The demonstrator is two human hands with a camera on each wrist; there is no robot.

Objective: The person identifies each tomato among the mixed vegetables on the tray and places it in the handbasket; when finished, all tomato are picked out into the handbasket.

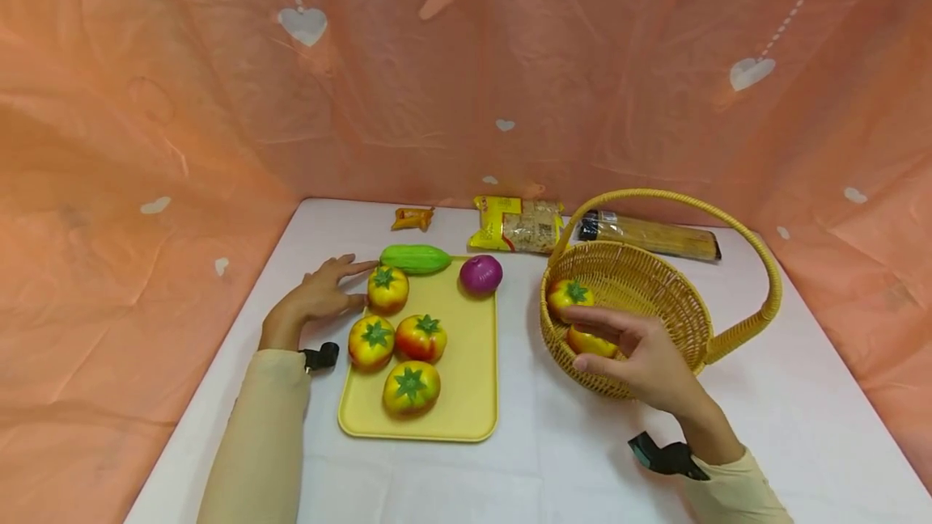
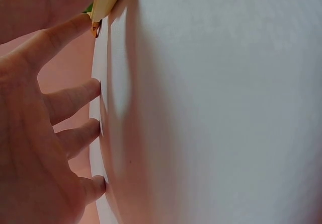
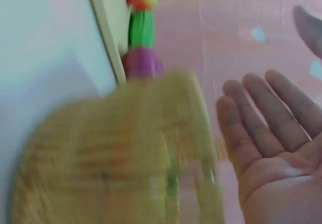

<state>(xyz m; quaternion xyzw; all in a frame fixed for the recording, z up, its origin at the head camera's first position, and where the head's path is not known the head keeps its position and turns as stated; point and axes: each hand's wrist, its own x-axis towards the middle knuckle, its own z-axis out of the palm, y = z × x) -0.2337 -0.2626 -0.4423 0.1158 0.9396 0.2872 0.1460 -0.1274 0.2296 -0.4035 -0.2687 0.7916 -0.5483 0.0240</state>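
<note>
My left hand (image 1: 317,296) is spread at the left edge of a yellow tray (image 1: 469,362), its thumb and index fingertips close beside a yellow-red toy tomato (image 1: 388,291). In the left wrist view its other fingers (image 2: 75,100) reach down to the white tabletop. Three more such tomatoes (image 1: 412,388) lie on the tray. My right hand (image 1: 648,354), fingers extended and palm bare in the right wrist view, is over the left side of a wicker basket (image 1: 680,297). Inside the basket are a tomato (image 1: 568,297) and another (image 1: 588,342), partly hidden by this hand.
A green toy cucumber-like vegetable (image 1: 415,259) and a purple toy onion (image 1: 480,274) sit at the tray's far end. Behind stand a small orange packet (image 1: 413,219), a yellow bag (image 1: 517,225) and a long pack of noodles (image 1: 651,236). The basket's tall handle (image 1: 764,265) arches over it.
</note>
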